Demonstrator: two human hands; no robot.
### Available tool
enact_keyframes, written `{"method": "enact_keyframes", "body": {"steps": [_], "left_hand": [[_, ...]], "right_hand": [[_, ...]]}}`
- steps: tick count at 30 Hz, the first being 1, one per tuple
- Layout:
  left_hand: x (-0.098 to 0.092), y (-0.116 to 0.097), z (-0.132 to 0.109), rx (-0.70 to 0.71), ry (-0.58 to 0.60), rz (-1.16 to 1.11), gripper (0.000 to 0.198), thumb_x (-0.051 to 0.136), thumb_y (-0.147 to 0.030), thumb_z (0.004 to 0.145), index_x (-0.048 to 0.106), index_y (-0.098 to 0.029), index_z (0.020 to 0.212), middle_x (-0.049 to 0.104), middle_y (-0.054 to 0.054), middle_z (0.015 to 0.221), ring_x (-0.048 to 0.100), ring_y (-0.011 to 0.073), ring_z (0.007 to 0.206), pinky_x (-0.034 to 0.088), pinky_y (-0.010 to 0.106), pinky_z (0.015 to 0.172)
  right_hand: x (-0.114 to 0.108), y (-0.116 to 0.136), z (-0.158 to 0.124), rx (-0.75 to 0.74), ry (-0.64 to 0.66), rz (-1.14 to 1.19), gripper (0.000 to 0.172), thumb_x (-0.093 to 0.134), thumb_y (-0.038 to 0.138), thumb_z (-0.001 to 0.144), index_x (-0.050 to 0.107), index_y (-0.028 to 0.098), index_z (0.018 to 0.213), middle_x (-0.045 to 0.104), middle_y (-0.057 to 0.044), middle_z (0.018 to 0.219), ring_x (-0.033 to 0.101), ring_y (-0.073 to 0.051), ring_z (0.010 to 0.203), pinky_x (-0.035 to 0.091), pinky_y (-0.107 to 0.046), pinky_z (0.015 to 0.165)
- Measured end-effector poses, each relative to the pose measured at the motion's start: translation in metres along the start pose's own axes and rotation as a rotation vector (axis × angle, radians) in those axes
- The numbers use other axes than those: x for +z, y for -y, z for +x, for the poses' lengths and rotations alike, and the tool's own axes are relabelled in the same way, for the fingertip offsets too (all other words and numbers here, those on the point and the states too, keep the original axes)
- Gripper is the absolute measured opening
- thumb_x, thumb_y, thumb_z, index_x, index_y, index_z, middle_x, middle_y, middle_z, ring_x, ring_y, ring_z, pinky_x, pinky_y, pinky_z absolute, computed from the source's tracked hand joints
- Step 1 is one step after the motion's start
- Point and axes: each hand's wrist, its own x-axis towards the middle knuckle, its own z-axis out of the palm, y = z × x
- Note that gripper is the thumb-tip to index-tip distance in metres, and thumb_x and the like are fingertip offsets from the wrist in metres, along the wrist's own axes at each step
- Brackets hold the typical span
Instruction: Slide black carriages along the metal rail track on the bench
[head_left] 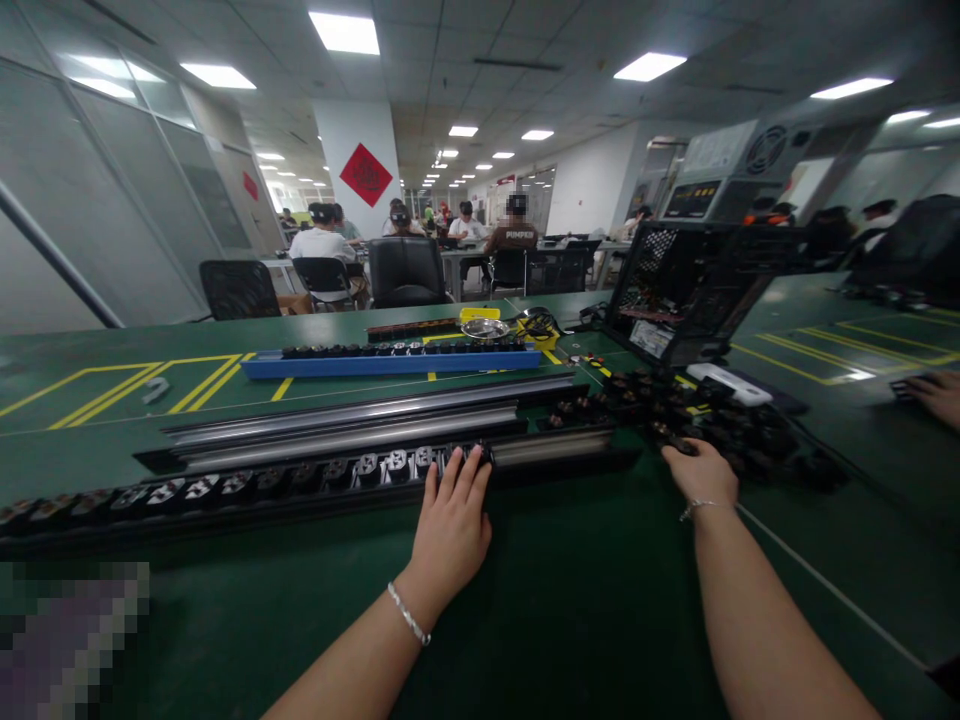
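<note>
A long black metal rail [555,452] lies across the green table with a row of black socket modules [236,482] in it, their faces showing metal parts. My left hand [452,515] rests on the last modules at the right end of that row, fingers stretched out and lying over them. Beyond the modules the rail's channel is bare. At the edge of a heap of loose black socket modules [727,425], my right hand [703,474] pinches a small dark socket module [681,444], partly covered by the fingers.
Two further rails [360,412] lie behind the first. A blue rail [390,364] with modules sits farther back, near a shiny dish [484,328]. An open computer case [675,290] stands at back right. Another person's hand [937,395] is at the right edge.
</note>
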Motion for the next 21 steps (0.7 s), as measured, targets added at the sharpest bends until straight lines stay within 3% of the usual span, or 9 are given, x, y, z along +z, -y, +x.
{"method": "enact_keyframes", "body": {"steps": [3, 10, 15, 21], "left_hand": [[0.0, 0.0, 0.0, 0.004, 0.007, -0.006, 0.059, 0.05, -0.029, 0.079, 0.037, -0.024, 0.136, 0.024, 0.001, 0.15, 0.017, 0.0258, 0.139, 0.021, 0.051, 0.112], [0.0, 0.0, 0.0, 0.006, -0.002, 0.01, 0.058, 0.05, -0.029, 0.079, 0.037, -0.024, 0.136, 0.026, 0.002, 0.15, 0.018, 0.0262, 0.139, 0.022, 0.051, 0.112], [0.002, 0.0, -0.001, -0.002, 0.003, -0.003, 0.06, 0.051, -0.029, 0.078, 0.036, -0.024, 0.136, 0.024, 0.001, 0.151, 0.017, 0.0259, 0.139, 0.021, 0.051, 0.112], [0.001, -0.002, -0.002, -0.002, -0.008, -0.036, 0.061, 0.051, -0.025, 0.077, 0.035, -0.023, 0.137, 0.025, 0.003, 0.15, 0.018, 0.027, 0.138, 0.023, 0.05, 0.111]], "right_hand": [[-0.004, 0.0, 0.0, 0.074, 0.057, -0.067, 0.048, 0.059, 0.043, 0.061, 0.066, 0.019, 0.102, 0.065, -0.014, 0.087, 0.058, -0.03, 0.08, 0.045, -0.044, 0.071], [0.004, 0.02, -0.009, 0.004, 0.088, -0.192, 0.052, 0.05, 0.045, 0.073, 0.06, 0.023, 0.118, 0.063, -0.016, 0.099, 0.055, -0.033, 0.092, 0.044, -0.046, 0.074], [0.007, 0.029, -0.003, -0.124, 0.102, -0.302, 0.055, 0.042, 0.05, 0.081, 0.053, 0.022, 0.127, 0.056, -0.016, 0.115, 0.05, -0.034, 0.103, 0.043, -0.045, 0.08], [0.014, 0.031, 0.008, -0.081, 0.088, -0.254, 0.056, 0.043, 0.054, 0.081, 0.051, 0.026, 0.128, 0.05, -0.015, 0.113, 0.051, -0.032, 0.1, 0.043, -0.043, 0.079]]}}
